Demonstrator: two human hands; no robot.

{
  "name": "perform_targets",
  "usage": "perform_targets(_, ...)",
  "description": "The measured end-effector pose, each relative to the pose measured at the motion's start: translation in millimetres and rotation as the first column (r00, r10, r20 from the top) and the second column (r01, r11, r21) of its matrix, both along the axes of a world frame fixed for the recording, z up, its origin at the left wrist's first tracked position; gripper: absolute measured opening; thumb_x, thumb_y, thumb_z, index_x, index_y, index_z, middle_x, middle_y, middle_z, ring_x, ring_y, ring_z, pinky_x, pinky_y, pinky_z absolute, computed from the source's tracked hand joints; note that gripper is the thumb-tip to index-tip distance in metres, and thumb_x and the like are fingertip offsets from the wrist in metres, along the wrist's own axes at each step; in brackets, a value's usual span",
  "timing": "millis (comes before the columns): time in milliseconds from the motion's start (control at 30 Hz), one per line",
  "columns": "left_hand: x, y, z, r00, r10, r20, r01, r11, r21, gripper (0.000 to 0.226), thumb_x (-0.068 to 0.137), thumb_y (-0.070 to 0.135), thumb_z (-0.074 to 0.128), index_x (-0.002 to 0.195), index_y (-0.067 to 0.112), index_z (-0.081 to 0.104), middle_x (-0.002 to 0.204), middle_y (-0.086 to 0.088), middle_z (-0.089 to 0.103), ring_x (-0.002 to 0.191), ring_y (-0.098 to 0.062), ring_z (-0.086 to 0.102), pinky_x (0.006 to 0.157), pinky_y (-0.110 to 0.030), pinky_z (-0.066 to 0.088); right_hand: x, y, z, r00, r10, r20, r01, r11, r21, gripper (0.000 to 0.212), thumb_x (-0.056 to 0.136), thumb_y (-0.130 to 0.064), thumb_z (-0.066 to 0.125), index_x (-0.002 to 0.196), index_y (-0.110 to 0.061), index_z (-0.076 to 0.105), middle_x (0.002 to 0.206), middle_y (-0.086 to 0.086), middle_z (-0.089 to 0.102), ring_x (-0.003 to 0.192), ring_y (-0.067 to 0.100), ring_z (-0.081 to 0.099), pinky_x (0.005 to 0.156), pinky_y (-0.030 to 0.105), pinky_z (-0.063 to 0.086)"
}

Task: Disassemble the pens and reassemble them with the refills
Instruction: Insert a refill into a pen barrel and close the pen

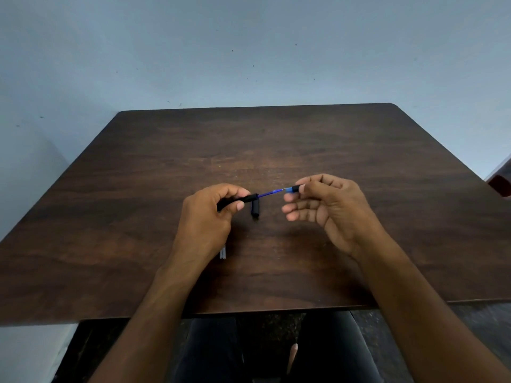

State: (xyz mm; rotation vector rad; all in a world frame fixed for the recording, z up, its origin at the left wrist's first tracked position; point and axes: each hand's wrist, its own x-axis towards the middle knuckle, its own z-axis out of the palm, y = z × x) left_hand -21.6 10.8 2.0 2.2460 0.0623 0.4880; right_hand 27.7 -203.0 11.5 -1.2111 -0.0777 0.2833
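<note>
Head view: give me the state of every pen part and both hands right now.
Pen barrel: held in left hand, off the table.
Blue refill: partly out of the barrel.
Tip piece: pinched by right hand, on the refill's end.
Black cap: loose on the table.
Spare refills: on the table, mostly hidden.

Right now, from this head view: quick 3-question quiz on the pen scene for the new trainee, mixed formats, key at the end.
1. True or false: the blue refill is fully out of the black pen barrel.
2. Which hand pinches the small black-and-blue tip piece? A) left hand B) right hand
3. Fill in: the loose black cap lies on the ____, between the hands.

Key
1. False: one end sits in the barrel held by the left hand.
2. B
3. table
</note>
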Motion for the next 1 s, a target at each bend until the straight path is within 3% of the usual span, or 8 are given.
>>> perform_targets(300, 0, 0, 1, 1.0, 0.001, 0.013, -0.001, 0.999, 0.036, 0.025, 0.088, 0.006, 0.072, 0.107, 0.022, 0.076, 0.098, 0.021, 0.066, 0.086, 0.029, 0.052, 0.077, 0.008, 0.034, 1, -1, -11, 0.998, -0.042, 0.041, 0.04, 0.998, 0.048, 0.012, 0.091, -0.001, 0.06, 0.098, 0.007, 0.067, 0.09, 0.031, 0.075, 0.072, 0.039, 0.076, 0.061, 0.037, 0.061)
perform_targets(467, 1, -2, 2, 1.0, 0.006, 0.01, -0.007, 0.999, 0.044, 0.025, 0.088, 0.006, 0.072, 0.106, 0.023, 0.076, 0.099, 0.018, 0.069, 0.089, 0.019, 0.055, 0.078, 0.007, 0.035, 3, -1, -12, 0.999, -0.019, 0.046, 0.018, 0.999, 0.032, 0.015, 0.092, 0.0, 0.06, 0.102, 0.009, 0.067, 0.09, 0.031, 0.075, 0.073, 0.039, 0.076, 0.061, 0.037, 0.061)
perform_targets(1000, 4, -1, -2, 1.0, 0.027, 0.009, -0.027, 0.999, 0.032, 0.024, 0.088, 0.008, 0.072, 0.105, 0.025, 0.076, 0.094, 0.024, 0.065, 0.088, 0.032, 0.05, 0.076, 0.008, 0.033, 1, 0, -11, 0.99, -0.097, 0.1, 0.097, 0.995, 0.003, 0.01, 0.092, 0.004, 0.06, 0.097, 0.009, 0.067, 0.085, 0.03, 0.075, 0.067, 0.04, 0.074, 0.058, 0.039, 0.061)
